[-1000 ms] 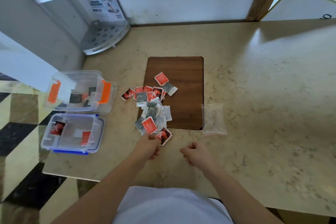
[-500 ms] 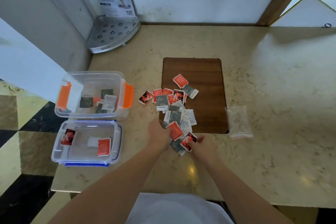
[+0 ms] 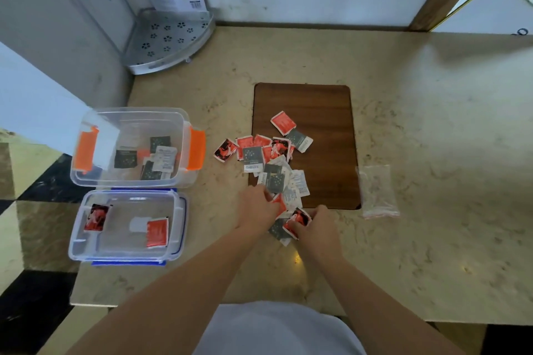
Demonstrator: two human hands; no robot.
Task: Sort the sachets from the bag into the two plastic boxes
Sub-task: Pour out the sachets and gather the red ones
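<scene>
Right hand (image 3: 315, 229) now at the sachet pile (image 3: 277, 170) on the desk (image 3: 432, 153), grip pinching a red-black sachet (image 3: 298, 217); a second ago it was idle. Left hand (image 3: 258, 209) grip cannot tell. Next pick starting; boxes barely filled.

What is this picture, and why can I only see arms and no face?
The camera sits on the person's head and looks down, so you see only their arms. On the beige counter lies a pile of sachets, partly on a brown board, beside an empty clear bag. The right hand pinches a red sachet. The left hand touches the pile. The orange-clipped box holds dark and white sachets; the blue-clipped box holds red ones.
</scene>
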